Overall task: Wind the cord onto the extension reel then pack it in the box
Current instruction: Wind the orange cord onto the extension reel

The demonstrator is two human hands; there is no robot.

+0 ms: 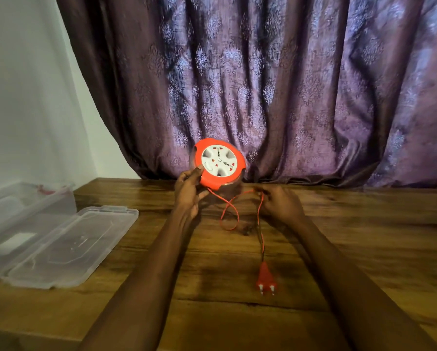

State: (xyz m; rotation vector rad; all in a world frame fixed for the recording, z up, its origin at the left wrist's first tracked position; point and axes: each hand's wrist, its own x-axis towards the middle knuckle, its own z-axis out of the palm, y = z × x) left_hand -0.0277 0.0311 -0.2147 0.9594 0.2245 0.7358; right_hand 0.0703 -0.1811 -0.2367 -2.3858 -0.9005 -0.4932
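Orange-rimmed extension reel, white socket face toward the camera, gripped at its left edge by the left hand and held above the surface. Right hand: fingers curled, pinching the red cord just right of the reel. Cord: one loose loop below the reel, then trailing to the red plug lying on bare wood between the forearms. Clear plastic box, lid open flat, at the surface's left edge. Purple curtain along the far edge.

The scene is dimly, warmly lit. Soft shadows are cast on the wooden table beneath the arms. Straight lines are bent near the edges, and the right hand is motion-blurred.
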